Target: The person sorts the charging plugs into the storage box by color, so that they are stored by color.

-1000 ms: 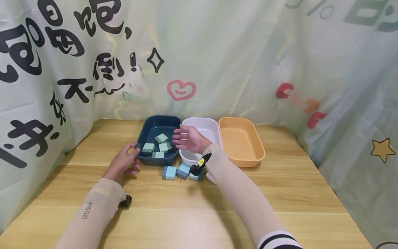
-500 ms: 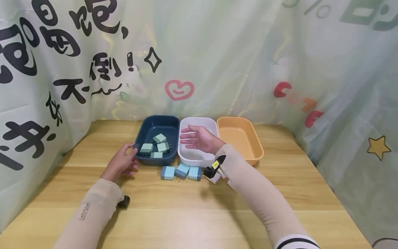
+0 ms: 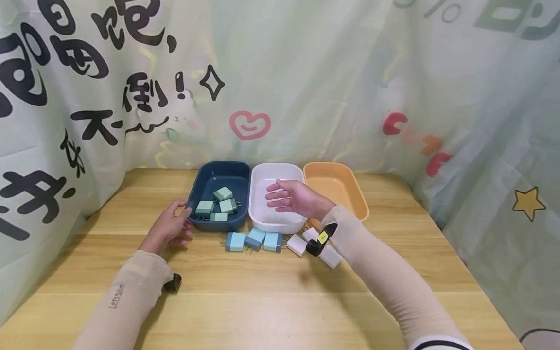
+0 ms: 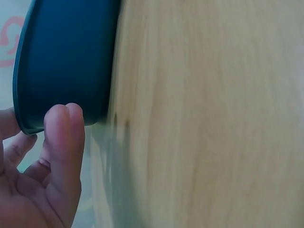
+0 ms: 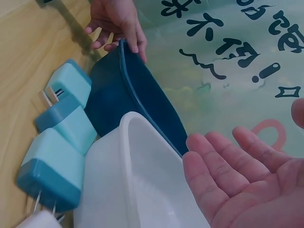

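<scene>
My left hand (image 3: pixel 168 226) is at the near left side of the navy tray (image 3: pixel 195 206), its fingertips touching the rim. In the left wrist view its fingers (image 4: pixel 66 142) are spread at the end of the tray, loosely bent. Inside that tray lie several pale green charger plugs (image 3: pixel 204 209). My right hand (image 3: pixel 299 198) hovers over the white tray (image 3: pixel 258 194), palm turned to the left, fingers extended and holding nothing. In the right wrist view the open palm (image 5: pixel 251 190) is beside the white tray's rim.
An orange tray (image 3: pixel 332 184) stands right of the white one. In front of the trays lie three light blue charger plugs (image 3: pixel 255 239) and three white ones (image 3: pixel 296 245), partly behind the right wrist camera. A printed cloth (image 3: pixel 306 87) hangs behind the wooden table (image 3: pixel 245 301).
My right hand has moved right, from the navy tray's edge to above the white tray, uncovering white plugs. My left hand stays at the navy tray, and the head view has shifted slightly.
</scene>
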Demonstrator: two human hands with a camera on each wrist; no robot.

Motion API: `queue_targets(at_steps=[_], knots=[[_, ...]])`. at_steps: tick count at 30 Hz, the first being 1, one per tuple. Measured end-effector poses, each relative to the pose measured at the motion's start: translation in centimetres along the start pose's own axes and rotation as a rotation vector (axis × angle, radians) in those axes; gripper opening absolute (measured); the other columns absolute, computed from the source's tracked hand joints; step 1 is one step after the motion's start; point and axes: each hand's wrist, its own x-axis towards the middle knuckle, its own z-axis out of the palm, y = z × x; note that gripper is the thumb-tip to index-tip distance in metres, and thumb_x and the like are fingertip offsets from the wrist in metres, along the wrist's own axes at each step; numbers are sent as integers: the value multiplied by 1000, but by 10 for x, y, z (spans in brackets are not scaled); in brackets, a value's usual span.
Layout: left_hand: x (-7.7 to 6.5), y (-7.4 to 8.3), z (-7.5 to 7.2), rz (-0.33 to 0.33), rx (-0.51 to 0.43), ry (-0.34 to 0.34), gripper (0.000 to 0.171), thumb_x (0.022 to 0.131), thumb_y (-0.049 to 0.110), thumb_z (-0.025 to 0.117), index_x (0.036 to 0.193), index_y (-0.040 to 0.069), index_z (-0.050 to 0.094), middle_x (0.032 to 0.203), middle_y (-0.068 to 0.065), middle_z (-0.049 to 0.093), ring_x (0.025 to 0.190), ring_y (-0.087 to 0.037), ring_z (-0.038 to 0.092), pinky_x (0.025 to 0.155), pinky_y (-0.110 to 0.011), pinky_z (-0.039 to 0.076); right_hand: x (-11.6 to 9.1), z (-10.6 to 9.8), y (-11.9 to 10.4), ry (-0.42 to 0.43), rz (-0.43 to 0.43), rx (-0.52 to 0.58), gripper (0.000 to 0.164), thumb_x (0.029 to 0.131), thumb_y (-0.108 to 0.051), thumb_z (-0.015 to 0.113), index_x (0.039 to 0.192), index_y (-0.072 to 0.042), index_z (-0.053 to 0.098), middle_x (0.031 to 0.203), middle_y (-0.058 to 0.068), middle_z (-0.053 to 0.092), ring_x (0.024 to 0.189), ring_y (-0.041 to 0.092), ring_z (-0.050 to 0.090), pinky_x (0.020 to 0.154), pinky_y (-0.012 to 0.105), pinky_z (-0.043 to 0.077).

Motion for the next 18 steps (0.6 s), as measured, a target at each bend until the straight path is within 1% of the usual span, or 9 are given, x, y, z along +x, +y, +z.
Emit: queue_targets(at_steps=[5,12,18], knots=[[1,0,-1,-8,2,5,60,103,44,39,156,30,15,107,-19,51,76,-26,61,61,-39,57,-12,-5,3,-1,7,-43,55,105,-31,30,143,8,31,143,31,38,129,42,44,107,48,35],[2,1,-2,-9,-1,11,59,104,43,39,156,28,16,107,-20,52,77,-27,61,62,-39,57,-30,-13,11,30,6,-62,53,105,-30,31,139,10,34,142,34,37,126,43,46,107,49,36],[2,-1,-1,13,-4,8,58,105,41,37,156,27,16,105,-20,51,75,-26,60,60,-39,57,-47,-21,21,37,5,-76,53,105,-27,31,138,14,33,140,36,39,122,40,51,107,49,36]])
